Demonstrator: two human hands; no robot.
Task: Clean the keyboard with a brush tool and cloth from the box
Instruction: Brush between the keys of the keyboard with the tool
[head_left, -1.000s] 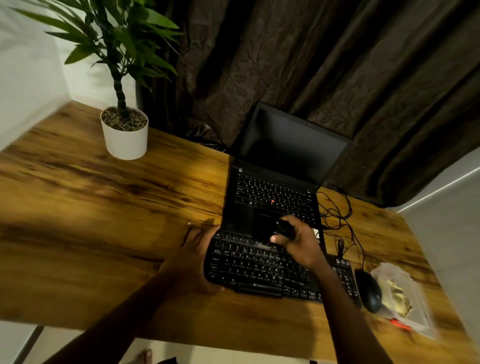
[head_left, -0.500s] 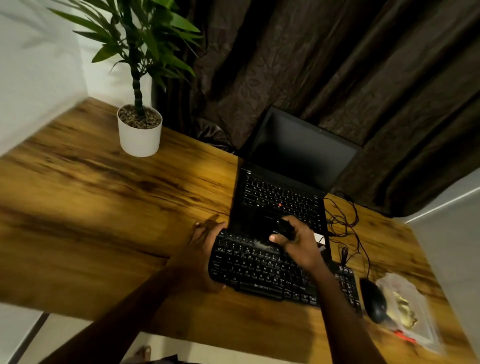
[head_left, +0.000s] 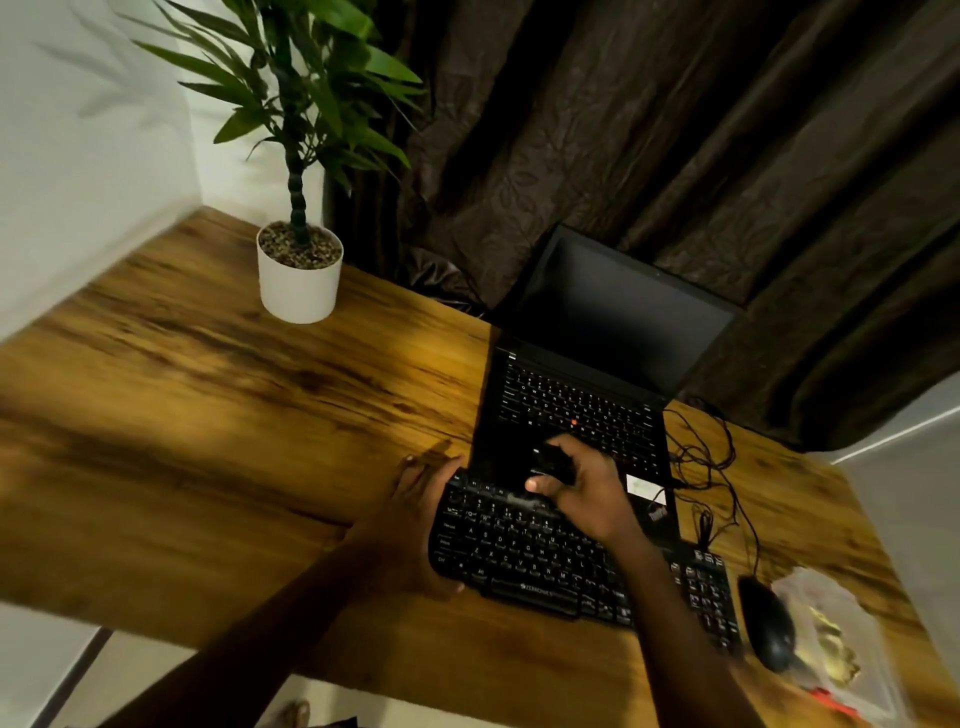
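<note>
Dark curtains (head_left: 675, 156) hang behind our wooden worktop (head_left: 208, 415), where a potted plant (head_left: 298, 270) stands at the far left and an open laptop (head_left: 587, 395) sits near the middle. Just in front of the laptop lies the black keyboard (head_left: 524, 556), its far edge touching or overlapping the laptop's front. Our left hand (head_left: 415, 525) lies flat against the keyboard's left end, fingers spread on the worktop and the edge, holding nothing in its grip. Our right hand (head_left: 582, 488) hovers over the keyboard's upper rows, its grip curled tight around a small dark brush tool (head_left: 553, 462), thumb and fingers pinched on it; a pale smear below may be its bristles, blurred. Right of the keyboard rests a black mouse (head_left: 766, 629), and just beside it a clear box (head_left: 831, 639) with something yellowish inside.
</note>
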